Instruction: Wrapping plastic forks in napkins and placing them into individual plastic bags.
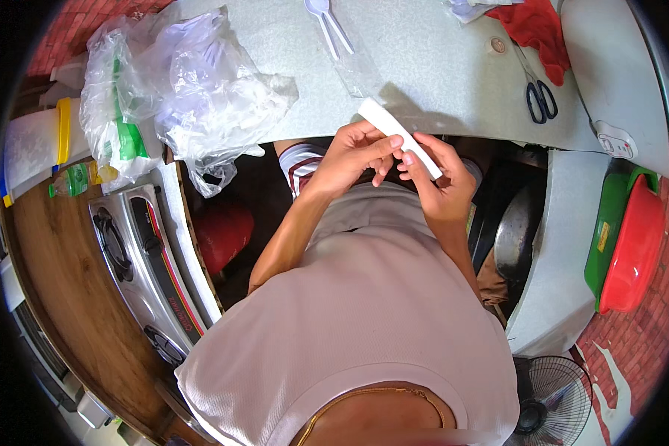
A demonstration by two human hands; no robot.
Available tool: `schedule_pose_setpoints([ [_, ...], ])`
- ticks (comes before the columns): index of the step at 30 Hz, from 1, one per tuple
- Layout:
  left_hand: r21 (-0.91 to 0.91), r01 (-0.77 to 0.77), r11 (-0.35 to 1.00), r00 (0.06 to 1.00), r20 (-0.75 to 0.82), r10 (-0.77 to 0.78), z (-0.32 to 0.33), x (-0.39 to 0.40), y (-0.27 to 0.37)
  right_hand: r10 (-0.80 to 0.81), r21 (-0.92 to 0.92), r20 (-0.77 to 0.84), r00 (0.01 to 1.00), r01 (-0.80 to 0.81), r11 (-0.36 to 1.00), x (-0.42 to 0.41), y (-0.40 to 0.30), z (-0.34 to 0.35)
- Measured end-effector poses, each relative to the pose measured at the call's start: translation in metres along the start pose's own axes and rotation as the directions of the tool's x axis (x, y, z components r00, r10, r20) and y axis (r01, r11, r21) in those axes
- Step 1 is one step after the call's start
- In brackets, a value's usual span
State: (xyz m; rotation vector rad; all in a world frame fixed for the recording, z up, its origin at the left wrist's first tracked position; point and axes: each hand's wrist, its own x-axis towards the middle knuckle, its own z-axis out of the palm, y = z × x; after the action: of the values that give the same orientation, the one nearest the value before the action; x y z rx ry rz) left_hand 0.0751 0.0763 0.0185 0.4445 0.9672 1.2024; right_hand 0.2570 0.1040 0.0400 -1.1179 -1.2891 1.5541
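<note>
My left hand (362, 156) and my right hand (443, 178) hold a narrow, folded white strip (404, 139), which looks like tissue paper. The left thumb presses on its middle, while the right thumb and fingers grip its lower end. The strip slants at the table's front edge, above my lap. Beyond it on the pale table (423, 44) lies a clear plastic sleeve (357, 72). A white plastic spoon (319, 11) and a second white plastic utensil (340, 30), its head hidden, lie at that sleeve's far end.
Clear plastic bags (212, 95) of white items cover the table's left side. Scissors (541, 100), a tape roll (496, 45) and a red cloth (538, 33) lie at right. A gas stove (150, 251) stands left; red (633, 251) and green basins (605, 223) and a fan (552, 401) are right.
</note>
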Motion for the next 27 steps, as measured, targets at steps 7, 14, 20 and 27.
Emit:
schedule_pose_setpoints([
  [7, 0.588, -0.155, 0.794, 0.924, -0.198, 0.327, -0.005, 0.000, 0.032, -0.077, -0.096, -0.106, 0.991, 0.066, 0.993, 0.005, 0.013, -0.005],
  [14, 0.869, -0.147, 0.473, 0.888, -0.095, 0.449, -0.046, 0.006, 0.063, -0.189, -0.249, -0.193, 0.963, 0.138, 0.958, 0.007, 0.020, -0.012],
  [20, 0.974, -0.222, 0.034, 0.752, 0.149, 0.643, -0.031, 0.028, 0.051, -0.197, -0.304, -0.203, 0.959, 0.130, 0.944, 0.006, 0.029, -0.013],
  [27, 0.971, -0.219, 0.092, 0.776, 0.117, 0.619, -0.037, 0.031, 0.053, -0.198, -0.306, -0.197, 0.960, 0.131, 0.943, 0.007, 0.033, -0.013],
])
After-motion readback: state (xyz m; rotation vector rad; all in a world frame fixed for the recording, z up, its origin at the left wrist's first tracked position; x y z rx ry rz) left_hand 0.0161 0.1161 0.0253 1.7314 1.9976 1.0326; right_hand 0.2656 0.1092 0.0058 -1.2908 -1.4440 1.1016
